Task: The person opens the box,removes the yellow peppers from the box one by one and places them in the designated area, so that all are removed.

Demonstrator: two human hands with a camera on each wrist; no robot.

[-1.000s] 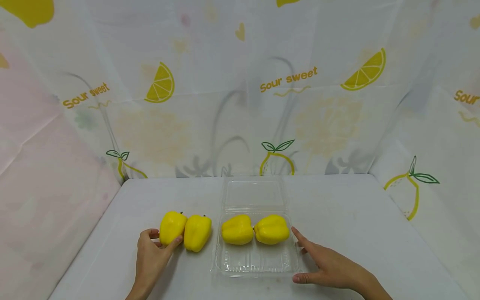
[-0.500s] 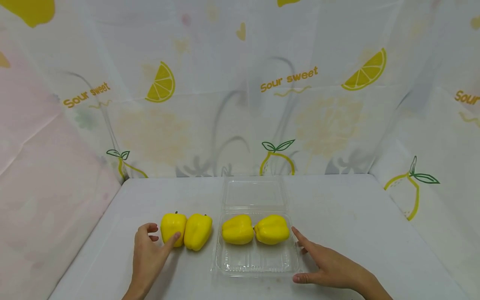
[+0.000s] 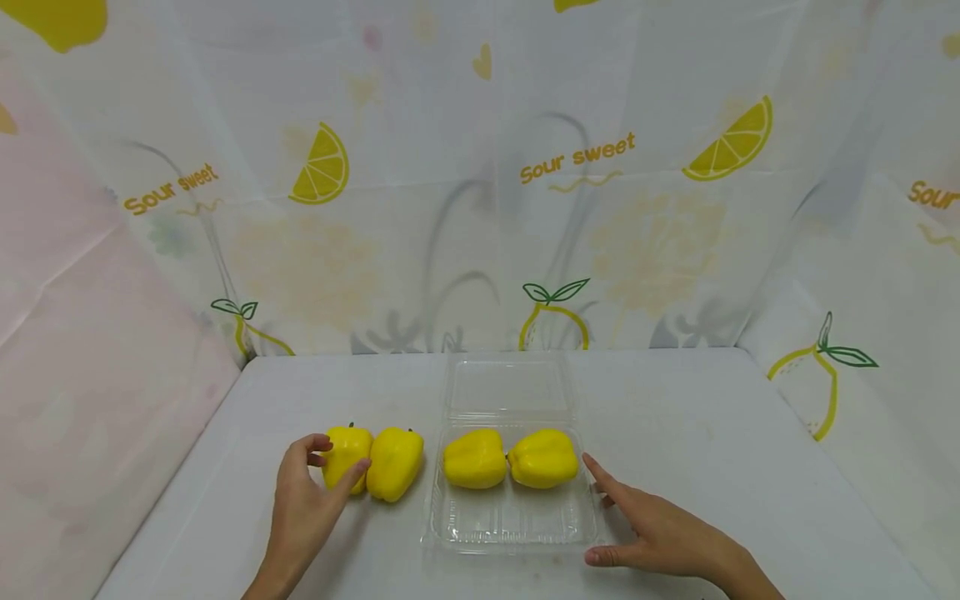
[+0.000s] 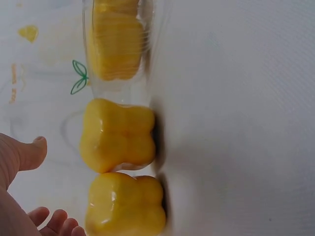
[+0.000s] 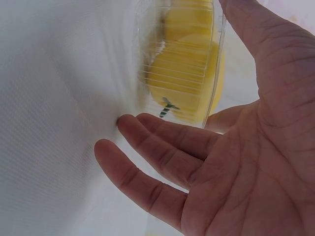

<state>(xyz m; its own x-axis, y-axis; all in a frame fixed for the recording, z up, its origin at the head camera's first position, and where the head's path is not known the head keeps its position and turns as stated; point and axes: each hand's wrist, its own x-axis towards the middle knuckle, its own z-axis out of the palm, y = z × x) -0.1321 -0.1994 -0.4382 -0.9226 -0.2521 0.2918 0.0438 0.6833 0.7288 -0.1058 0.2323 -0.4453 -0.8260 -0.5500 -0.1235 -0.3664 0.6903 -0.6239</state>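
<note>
Two yellow bell peppers lie side by side left of the container, a left one (image 3: 347,460) and a right one (image 3: 395,465). My left hand (image 3: 306,500) is over the left pepper, thumb and fingers spread; the left wrist view shows the thumb (image 4: 32,153) apart from both peppers (image 4: 118,135). Two more yellow peppers (image 3: 474,459) lie end to end in the back half of a clear plastic clamshell container (image 3: 517,527), whose lid (image 3: 510,385) is tipped back. My right hand (image 3: 660,533) is at its right side, fingers loosely extended, fingertips right at the wall (image 5: 209,93).
A white-covered table (image 3: 712,433) carries everything. Behind it hangs a printed cloth (image 3: 480,233) with lemon drawings, and more cloth closes in the left and right sides. The container's front half holds nothing.
The leftmost pepper has turned more upright, its stem shifting left, and has come to rest against its neighbour. My left hand has let go of it and lifted slightly. The right hand stays put.
</note>
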